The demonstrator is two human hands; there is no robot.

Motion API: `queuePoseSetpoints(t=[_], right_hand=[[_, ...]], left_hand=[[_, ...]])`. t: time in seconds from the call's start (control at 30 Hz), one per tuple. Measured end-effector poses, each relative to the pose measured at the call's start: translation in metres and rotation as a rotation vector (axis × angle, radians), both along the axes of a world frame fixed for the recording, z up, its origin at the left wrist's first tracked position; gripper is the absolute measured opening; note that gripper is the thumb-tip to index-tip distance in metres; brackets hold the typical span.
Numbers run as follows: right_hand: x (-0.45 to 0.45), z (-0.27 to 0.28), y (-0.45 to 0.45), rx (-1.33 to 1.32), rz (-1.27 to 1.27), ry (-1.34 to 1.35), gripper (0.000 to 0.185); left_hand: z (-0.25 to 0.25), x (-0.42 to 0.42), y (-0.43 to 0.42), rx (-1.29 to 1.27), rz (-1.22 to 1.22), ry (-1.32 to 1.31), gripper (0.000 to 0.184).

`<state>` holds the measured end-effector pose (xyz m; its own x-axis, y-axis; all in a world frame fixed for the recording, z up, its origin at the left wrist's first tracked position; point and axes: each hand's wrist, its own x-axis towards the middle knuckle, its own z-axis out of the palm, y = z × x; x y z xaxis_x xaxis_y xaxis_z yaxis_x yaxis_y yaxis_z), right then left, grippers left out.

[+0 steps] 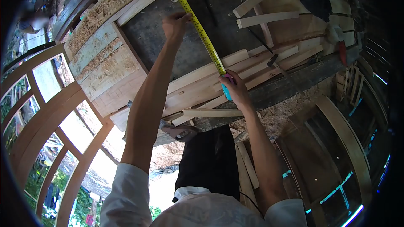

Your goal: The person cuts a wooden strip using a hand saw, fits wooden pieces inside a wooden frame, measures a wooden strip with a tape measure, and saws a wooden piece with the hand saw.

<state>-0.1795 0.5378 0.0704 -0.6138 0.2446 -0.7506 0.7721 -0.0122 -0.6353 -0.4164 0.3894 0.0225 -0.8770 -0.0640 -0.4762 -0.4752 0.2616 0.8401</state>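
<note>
The left hand (174,26), fingers nearly closed, is pinching the yellow tape blade (203,36) over the dark panel (147,33). Thin and springy, the blade is likely bending easily sideways. On the panel's near side, the right hand (236,90) is curling around the turquoise tape-measure case (227,93), likely light, sturdy and best gripped there.
</note>
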Motion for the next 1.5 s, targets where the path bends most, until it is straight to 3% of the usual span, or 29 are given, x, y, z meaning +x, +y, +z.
queuePoseSetpoints(t=[0.27, 0.43, 0.5, 0.53, 0.6, 0.63, 0.7, 0.77, 0.83, 0.9, 0.97, 1.03, 1.07, 1.1, 1.17, 1.23, 1.3, 1.37, 1.4, 1.43, 1.5], right_hand=[[0.001, 0.018, 0.004, 0.094, 0.116, 0.074, 0.051], [0.030, 0.047, 0.020, -0.069, 0.051, 0.059, 0.039], [0.057, 0.042, 0.029, -0.084, 0.031, 0.099, 0.038], [0.068, 0.046, 0.033, -0.100, 0.016, 0.124, 0.036], [0.094, 0.064, 0.043, -0.135, -0.039, 0.027, 0.035], [0.108, 0.073, 0.046, -0.178, -0.087, -0.082, 0.034], [0.150, 0.050, 0.062, -0.158, -0.045, 0.055, 0.035], [0.181, 0.052, 0.073, -0.218, -0.191, -0.099, 0.033], [0.211, 0.050, 0.087, -0.216, -0.171, -0.075, 0.034], [0.242, 0.048, 0.100, -0.207, -0.158, -0.039, 0.034], [0.273, 0.050, 0.112, -0.276, -0.181, -0.135, 0.034], [0.300, 0.067, 0.125, -0.330, -0.201, -0.151, 0.036], [0.298, 0.107, 0.130, -0.236, -0.149, -0.191, 0.037], [0.299, 0.149, 0.133, -0.143, -0.098, -0.234, 0.038], [0.338, 0.135, 0.150, -0.235, -0.091, -0.124, 0.038], [0.361, 0.130, 0.165, -0.340, -0.071, -0.009, 0.038], [0.373, 0.140, 0.171, -0.280, -0.034, 0.031, 0.038], [0.372, 0.188, 0.168, -0.378, -0.033, 0.084, 0.039], [0.371, 0.194, 0.170, -0.427, -0.039, 0.113, 0.039], [0.374, 0.197, 0.170, -0.478, -0.049, 0.135, 0.039], [0.371, 0.198, 0.175, -0.408, 0.021, 0.187, 0.040]], left_hand=[[0.012, 0.011, -0.010, -0.096, 0.023, 0.074, 0.031], [0.056, 0.044, -0.008, -0.045, -0.007, 0.105, 0.032], [0.084, 0.063, 0.001, -0.081, -0.082, -0.013, 0.030], [0.080, 0.075, 0.004, -0.079, -0.089, -0.001, 0.030], [0.061, 0.105, 0.012, 0.181, -0.138, 0.023, 0.029], [0.060, 0.123, 0.018, 0.182, -0.145, 0.029, 0.029], [0.054, 0.163, 0.028, 0.103, -0.202, 0.018, 0.028], [0.023, 0.218, 0.033, 0.060, -0.458, 0.363, 0.026], [0.034, 0.282, 0.033, -0.379, -0.989, 0.516, 0.038], [0.026, 0.337, 0.031, -0.683, -1.278, 0.691, 0.048], [0.003, 0.364, 0.027, -0.669, -1.283, 0.784, 0.045], [-0.012, 0.374, 0.027, -0.712, -1.229, 0.678, 0.044], [-0.010, 0.374, 0.030, -0.721, -1.212, 0.726, 0.044], [-0.004, 0.374, 0.031, -0.585, -1.096, 0.622, 0.043], [0.033, 0.363, 0.045, -0.460, -0.967, 0.562, 0.043], [0.093, 0.353, 0.063, -0.071, -0.778, 0.500, 0.042], [0.140, 0.344, 0.076, -0.096, -0.747, 0.532, 0.041], [0.198, 0.337, 0.092, -0.064, -0.813, 0.295, 0.040], [0.169, 0.324, 0.097, 0.231, -0.788, 0.232, 0.040], [0.189, 0.327, 0.100, 0.228, -0.788, 0.254, 0.040], [0.233, 0.332, 0.111, 0.632, -0.720, 0.012, 0.039]])
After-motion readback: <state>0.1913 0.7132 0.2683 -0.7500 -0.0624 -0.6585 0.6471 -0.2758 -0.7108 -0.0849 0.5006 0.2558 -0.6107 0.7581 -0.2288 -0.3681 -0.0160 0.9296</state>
